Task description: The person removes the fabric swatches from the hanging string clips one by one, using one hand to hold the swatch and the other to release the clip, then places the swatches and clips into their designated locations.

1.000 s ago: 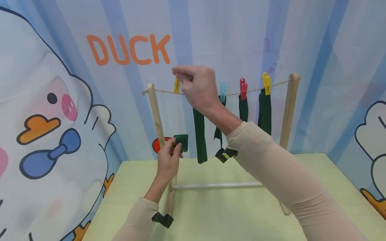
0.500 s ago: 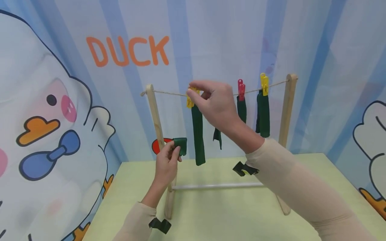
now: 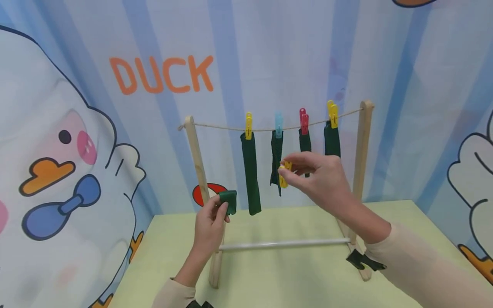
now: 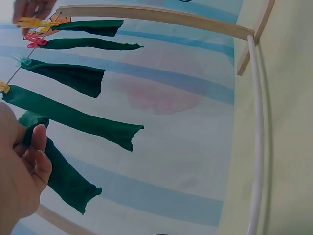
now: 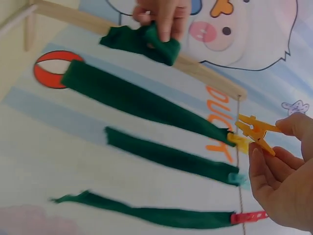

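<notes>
My left hand (image 3: 209, 224) pinches a folded green cloth strip (image 3: 228, 201) in front of the rack's left post; in the left wrist view, the strip's lower end (image 4: 68, 176) dangles below the fingers. My right hand (image 3: 327, 179) holds a yellow clothespin (image 3: 285, 175) between thumb and fingers, below the rope (image 3: 223, 127) in the head view. Its two handles and prongs show in the right wrist view. Several green strips hang from the rope, the leftmost (image 3: 251, 179) under a yellow clothespin (image 3: 248, 126), others under a light blue clothespin (image 3: 279, 124), a red clothespin (image 3: 304, 123) and another yellow one (image 3: 333, 116).
A wooden left post (image 3: 195, 156) and right post (image 3: 363, 154) hold up the rope, with a white crossbar (image 3: 285, 245) low between them. The rack stands on a pale green tabletop (image 3: 292, 278). Behind hangs a striped curtain (image 3: 289, 55) printed with ducks.
My right hand has gone from above the rope's left part rightward and down, with the yellow clothespin in its fingers. My left hand keeps its hold on the strip, slightly lower in view.
</notes>
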The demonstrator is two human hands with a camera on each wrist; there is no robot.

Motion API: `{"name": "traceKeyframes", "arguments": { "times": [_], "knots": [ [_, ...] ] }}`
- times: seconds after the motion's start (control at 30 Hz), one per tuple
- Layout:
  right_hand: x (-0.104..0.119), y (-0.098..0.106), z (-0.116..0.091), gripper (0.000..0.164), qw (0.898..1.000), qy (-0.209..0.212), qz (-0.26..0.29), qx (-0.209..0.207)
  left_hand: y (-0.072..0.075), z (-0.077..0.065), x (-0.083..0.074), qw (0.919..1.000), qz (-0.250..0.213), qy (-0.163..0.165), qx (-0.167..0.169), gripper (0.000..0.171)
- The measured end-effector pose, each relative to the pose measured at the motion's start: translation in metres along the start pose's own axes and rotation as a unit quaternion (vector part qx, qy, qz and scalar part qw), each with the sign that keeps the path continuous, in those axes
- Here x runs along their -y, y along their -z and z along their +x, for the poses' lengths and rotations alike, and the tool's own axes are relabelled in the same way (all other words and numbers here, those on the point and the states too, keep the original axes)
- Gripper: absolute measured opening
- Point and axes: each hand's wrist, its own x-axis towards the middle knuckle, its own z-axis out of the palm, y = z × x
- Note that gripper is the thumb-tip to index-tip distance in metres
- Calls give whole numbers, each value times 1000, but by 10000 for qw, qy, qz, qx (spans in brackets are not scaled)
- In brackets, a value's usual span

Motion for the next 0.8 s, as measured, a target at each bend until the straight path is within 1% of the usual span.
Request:
{"name": "traceKeyframes", "arguments": {
  "times": [0.17,0.37,0.53,0.6,0.8],
  "knots": [
    [-16,12,-24,18,9988,-447,-82,193,0,-8,5,10000,-71,-48,42,19],
    [-31,22,-52,16,9949,-816,-412,433,0,-18,5,9998,-41,151,106,19],
    [-49,27,-75,12,9860,-1353,-615,756,4,-27,9,9996,8,276,52,18],
    [-56,28,-84,11,9823,-1503,-720,850,5,-29,11,9995,14,313,20,17],
    [-76,34,-115,14,9720,-1898,-885,1069,6,-33,16,9990,-34,433,43,16]
  ]
}}
